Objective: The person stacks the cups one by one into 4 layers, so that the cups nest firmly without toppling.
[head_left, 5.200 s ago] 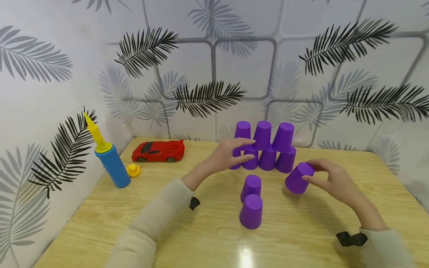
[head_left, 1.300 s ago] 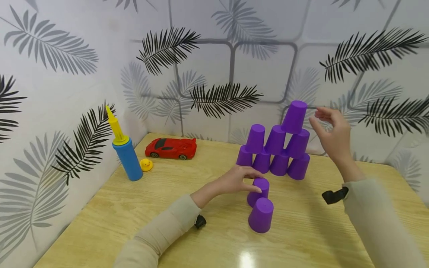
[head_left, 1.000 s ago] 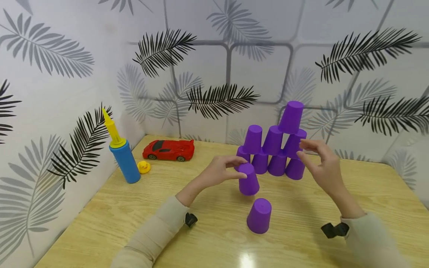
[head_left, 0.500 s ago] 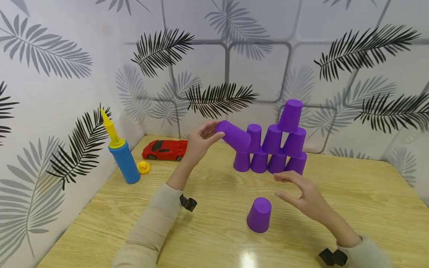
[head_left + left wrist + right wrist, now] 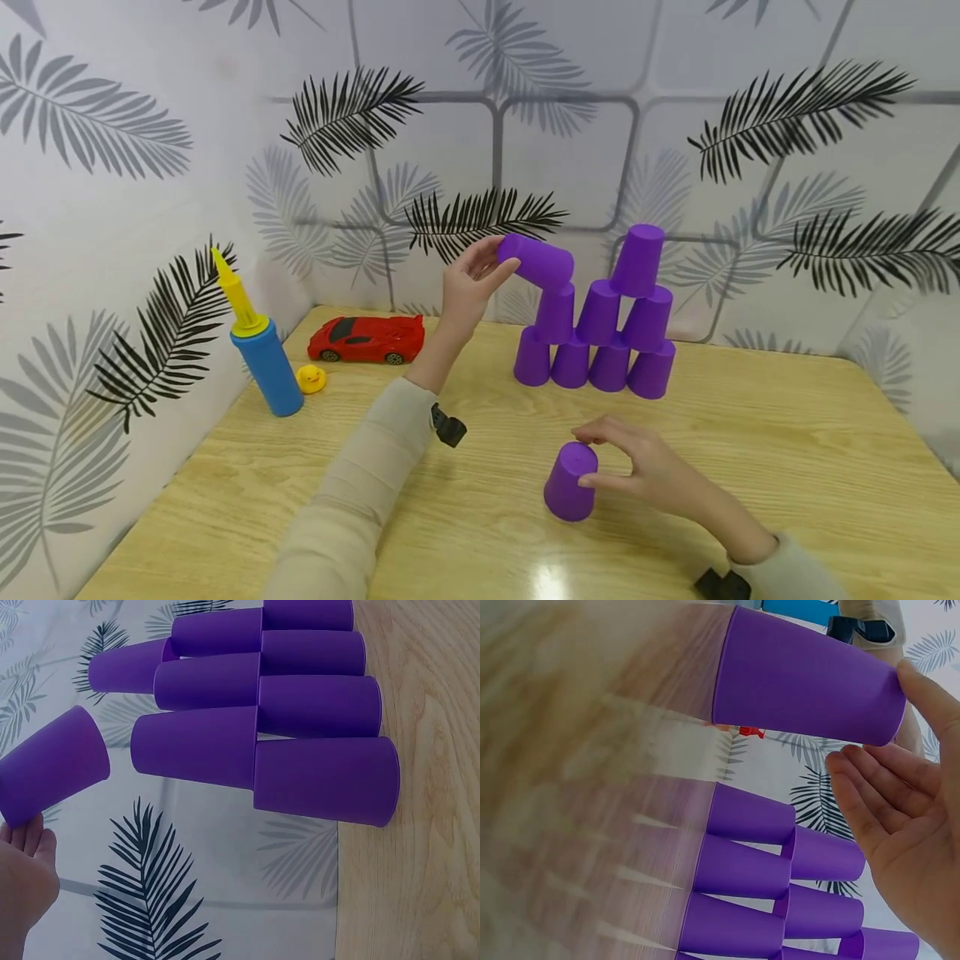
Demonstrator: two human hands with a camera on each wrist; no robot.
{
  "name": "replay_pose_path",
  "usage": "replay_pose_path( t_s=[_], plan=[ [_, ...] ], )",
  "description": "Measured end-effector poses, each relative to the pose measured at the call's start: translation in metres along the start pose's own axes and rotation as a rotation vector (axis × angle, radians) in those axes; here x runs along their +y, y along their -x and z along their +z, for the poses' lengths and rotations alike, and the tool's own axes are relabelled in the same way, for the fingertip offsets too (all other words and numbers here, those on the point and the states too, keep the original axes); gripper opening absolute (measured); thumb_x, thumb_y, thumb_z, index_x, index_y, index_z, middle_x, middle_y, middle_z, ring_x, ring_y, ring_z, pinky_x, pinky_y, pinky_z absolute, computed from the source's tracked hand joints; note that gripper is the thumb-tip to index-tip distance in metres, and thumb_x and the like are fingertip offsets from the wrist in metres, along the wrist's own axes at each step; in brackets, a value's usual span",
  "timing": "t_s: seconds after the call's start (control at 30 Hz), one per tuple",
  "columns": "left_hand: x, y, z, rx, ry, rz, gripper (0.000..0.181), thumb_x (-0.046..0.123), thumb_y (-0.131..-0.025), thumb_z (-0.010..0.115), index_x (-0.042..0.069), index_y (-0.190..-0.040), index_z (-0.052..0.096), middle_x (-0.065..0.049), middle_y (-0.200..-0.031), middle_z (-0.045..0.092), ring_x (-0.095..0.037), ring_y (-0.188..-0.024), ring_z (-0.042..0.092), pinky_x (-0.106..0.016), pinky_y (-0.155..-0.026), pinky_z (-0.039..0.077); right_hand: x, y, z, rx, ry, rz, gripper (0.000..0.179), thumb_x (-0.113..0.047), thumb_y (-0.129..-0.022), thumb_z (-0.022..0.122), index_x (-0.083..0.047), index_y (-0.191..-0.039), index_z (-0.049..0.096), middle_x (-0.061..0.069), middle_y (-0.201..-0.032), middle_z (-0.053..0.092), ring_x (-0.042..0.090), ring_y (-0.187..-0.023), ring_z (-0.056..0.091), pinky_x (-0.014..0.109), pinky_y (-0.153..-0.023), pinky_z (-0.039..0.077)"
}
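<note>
Upside-down purple cups stand in a stacked wall: several in the bottom row (image 5: 532, 358), three in the middle row (image 5: 598, 314), and one top cup (image 5: 638, 262) over the right side. My left hand (image 5: 468, 287) holds a tilted purple cup (image 5: 536, 262) by its closed end, thumb in front. Its mouth points right, right above the left middle-row cup in the head view; the left wrist view shows it apart from the stack. At the front, a single purple cup (image 5: 567, 493) rests mouth down. My right hand (image 5: 652, 467) reaches around its base end, thumb at the edge, fingers loosely extended.
A red toy car (image 5: 366, 339) sits at the back left. Beside it are a small yellow duck (image 5: 311, 378) and a blue pump with a yellow nozzle (image 5: 267, 371). The patterned wall (image 5: 442, 158) rises right behind the wooden table (image 5: 480, 500).
The top cup was set on the stack's right side. My left hand took a cup from the table and raised it to the stack's left. My right hand came down to the front cup.
</note>
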State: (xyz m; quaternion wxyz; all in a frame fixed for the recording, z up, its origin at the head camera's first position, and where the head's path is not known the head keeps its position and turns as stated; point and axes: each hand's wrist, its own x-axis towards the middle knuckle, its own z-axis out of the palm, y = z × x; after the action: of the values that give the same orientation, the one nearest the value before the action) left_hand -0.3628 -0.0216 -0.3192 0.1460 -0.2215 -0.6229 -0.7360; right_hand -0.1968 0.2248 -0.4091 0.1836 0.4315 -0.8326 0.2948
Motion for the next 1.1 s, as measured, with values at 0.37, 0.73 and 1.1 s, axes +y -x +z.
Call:
replay_pose_path(
  t_s=[0.37, 0.73, 1.1],
  plan=[
    [-0.01, -0.016, 0.02, -0.016, 0.011, -0.023, 0.042, 0.011, -0.087, 0.074, 0.005, -0.127, 0.062, -0.016, -0.124, 0.066, -0.008, -0.106, 0.064, -0.024, -0.102, 0.053, 0.002, 0.002, 0.0, -0.009, -0.026, -0.028, 0.039, -0.017, -0.081, 0.079, -0.01, -0.116, 0.065, -0.003, -0.102, 0.068, 0.007, -0.089, 0.063, 0.027, -0.075, 0.059],
    [-0.007, -0.022, 0.029, -0.104, -0.105, 0.001, 0.047, 0.015, -0.088, 0.074, 0.004, -0.131, 0.059, -0.016, -0.128, 0.065, -0.023, -0.119, 0.063, -0.022, -0.102, 0.053, 0.0, 0.003, -0.002, -0.044, -0.023, 0.021, 0.038, -0.016, -0.082, 0.078, -0.008, -0.117, 0.064, -0.004, -0.101, 0.067, 0.005, -0.089, 0.06, 0.029, -0.074, 0.059],
    [-0.003, -0.029, 0.037, -0.173, -0.198, 0.027, 0.047, 0.017, -0.088, 0.074, 0.007, -0.131, 0.06, -0.015, -0.126, 0.066, -0.022, -0.117, 0.064, -0.022, -0.1, 0.054, 0.0, 0.003, -0.002, -0.056, -0.024, 0.035, 0.037, -0.015, -0.083, 0.077, -0.008, -0.117, 0.065, -0.004, -0.101, 0.066, 0.004, -0.089, 0.058, 0.028, -0.074, 0.058]
  ],
)
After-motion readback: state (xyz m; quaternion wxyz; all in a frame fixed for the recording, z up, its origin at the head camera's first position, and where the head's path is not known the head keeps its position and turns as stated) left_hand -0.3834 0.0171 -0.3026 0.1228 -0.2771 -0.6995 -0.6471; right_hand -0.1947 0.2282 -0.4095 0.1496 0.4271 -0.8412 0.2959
